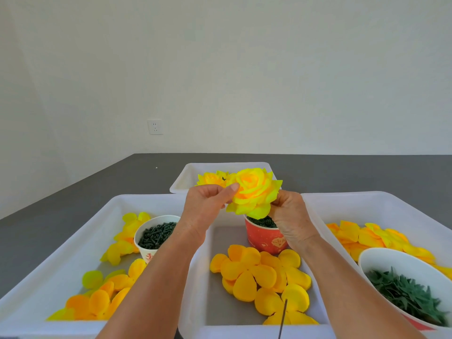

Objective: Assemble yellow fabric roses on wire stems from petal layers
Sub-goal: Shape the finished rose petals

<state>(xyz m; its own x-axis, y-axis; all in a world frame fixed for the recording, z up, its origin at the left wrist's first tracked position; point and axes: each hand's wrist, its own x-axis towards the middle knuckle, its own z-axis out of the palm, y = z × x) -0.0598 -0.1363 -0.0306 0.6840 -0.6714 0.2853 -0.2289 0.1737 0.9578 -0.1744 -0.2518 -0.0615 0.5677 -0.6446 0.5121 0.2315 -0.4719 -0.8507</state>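
— Head view, centre of the frame: we hold the rose [254, 192] up over the red cup [265, 238]. Our left hand [208, 204] pinches an outer petal; our right hand [291, 216] is curled under the bloom, probably round the stem, though that is hidden.

— How will it handle?

— Light and soft, we judge; petals crush easily. We'd grip the stiff base beneath, touching petal edges only lightly.

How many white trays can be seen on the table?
4. One tray at the left, one in the middle near the person, one at the right, and one farther back behind the hands. More may lie outside the view.
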